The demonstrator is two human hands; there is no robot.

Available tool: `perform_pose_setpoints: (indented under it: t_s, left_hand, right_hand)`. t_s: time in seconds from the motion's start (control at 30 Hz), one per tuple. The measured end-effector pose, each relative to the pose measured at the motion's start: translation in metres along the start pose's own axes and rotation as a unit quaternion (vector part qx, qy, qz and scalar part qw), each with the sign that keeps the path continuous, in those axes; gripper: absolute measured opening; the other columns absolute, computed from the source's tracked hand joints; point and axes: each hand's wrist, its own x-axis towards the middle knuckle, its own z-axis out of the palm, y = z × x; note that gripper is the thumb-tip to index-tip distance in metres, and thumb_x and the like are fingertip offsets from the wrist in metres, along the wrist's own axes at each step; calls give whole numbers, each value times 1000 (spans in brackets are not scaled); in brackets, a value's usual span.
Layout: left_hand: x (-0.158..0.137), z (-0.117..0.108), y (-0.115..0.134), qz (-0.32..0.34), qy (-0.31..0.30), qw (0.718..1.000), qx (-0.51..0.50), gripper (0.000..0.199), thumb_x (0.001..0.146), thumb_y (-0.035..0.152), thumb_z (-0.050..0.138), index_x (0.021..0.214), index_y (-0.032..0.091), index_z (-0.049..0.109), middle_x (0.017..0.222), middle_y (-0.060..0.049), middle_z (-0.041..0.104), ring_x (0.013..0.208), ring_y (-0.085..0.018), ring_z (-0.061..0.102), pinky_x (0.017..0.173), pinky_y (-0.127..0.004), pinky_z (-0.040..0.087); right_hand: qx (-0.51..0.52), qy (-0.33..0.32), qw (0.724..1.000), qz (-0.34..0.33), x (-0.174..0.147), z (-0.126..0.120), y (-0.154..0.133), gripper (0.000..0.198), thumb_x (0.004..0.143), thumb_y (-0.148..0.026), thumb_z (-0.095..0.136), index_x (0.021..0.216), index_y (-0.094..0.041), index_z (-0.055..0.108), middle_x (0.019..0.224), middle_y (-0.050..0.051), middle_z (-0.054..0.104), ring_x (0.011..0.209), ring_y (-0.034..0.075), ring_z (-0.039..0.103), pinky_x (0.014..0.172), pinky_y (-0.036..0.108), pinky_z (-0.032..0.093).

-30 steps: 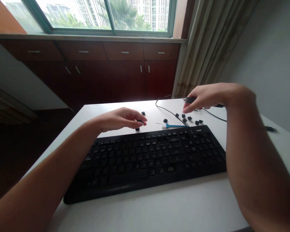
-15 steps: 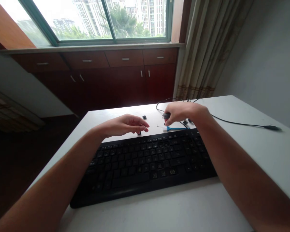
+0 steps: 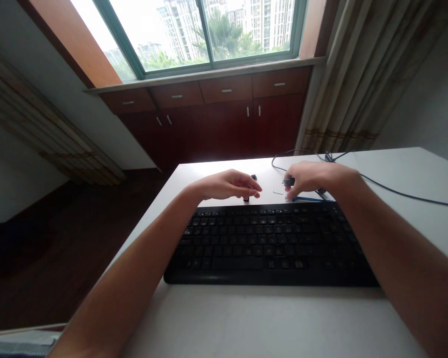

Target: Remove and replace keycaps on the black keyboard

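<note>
A black keyboard lies across the white table, with several key positions bare near its lower right. Just beyond its back edge is my left hand, fingers stretched and loosely bent, the thumb close beneath them. A small black keycap-like piece shows under those fingertips; I cannot tell whether they touch it. My right hand is closed around a small dark grey piece with pale prongs. Its fingertips reach the head end of a blue-handled brush, hiding the bristles.
Another small black piece lies behind my left hand. A thin bent wire rests between the hands. A black cable runs across the right side of the white table. Wooden cabinets stand beyond.
The camera view has swung left, shifting everything rightward. My right hand has lowered slightly, so its fingertips now cover the brush's white bristles. My left hand has hardly moved over the table.
</note>
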Motion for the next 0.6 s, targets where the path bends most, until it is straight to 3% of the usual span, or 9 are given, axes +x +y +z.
perform_pose_setpoints:
  t_s: [0.17, 0.33, 0.6]
  left_hand:
    - [0, -1, -3, 1, 6, 1000, -1, 43, 88, 47, 75, 120, 18, 73, 115, -12, 74, 96, -21, 69, 85, -32, 53]
    - [0, -2, -6, 2, 1, 1000, -13, 41, 89, 46, 75, 120, 20, 74, 115, -11, 75, 95, -20, 69, 85, -31, 53]
    - [-1, -1, -3, -2, 0, 1000, -15, 38, 89, 44, 75, 119, 19, 74, 115, -11, 75, 94, -19, 69, 86, -30, 53]
  right_hand:
    - [-9, 5, 1000, 8, -5, -2, -1, 28, 72, -38, 82, 91, -19, 78, 96, 10, 76, 78, 25, 68, 59, 30, 44]
    - [-4, 37, 999, -15, -3, 0, -7, 26, 80, -40, 75, 98, -20, 77, 93, 9, 76, 74, 22, 67, 59, 30, 43]
    - [-25, 43, 998, -45, 7, 8, -11, 21, 74, -34, 76, 90, -20, 76, 86, 8, 75, 67, 20, 64, 55, 30, 39]
